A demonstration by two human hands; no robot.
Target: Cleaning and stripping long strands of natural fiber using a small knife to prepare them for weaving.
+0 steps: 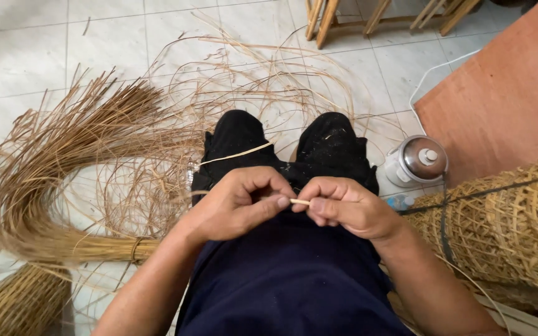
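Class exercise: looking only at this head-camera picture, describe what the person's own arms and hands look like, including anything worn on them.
Both forearms are bare, with no sleeves reaching them. The left hand and right hand wear no gloves; no rings, watch or bracelets show. The fingers are uncovered, with short nails. The person wears a dark navy top and black trousers flecked with pale fibre bits.

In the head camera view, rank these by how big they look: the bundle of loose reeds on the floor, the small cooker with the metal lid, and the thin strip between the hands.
1. bundle of loose reeds
2. small cooker
3. thin strip, pinched between left hand and right hand
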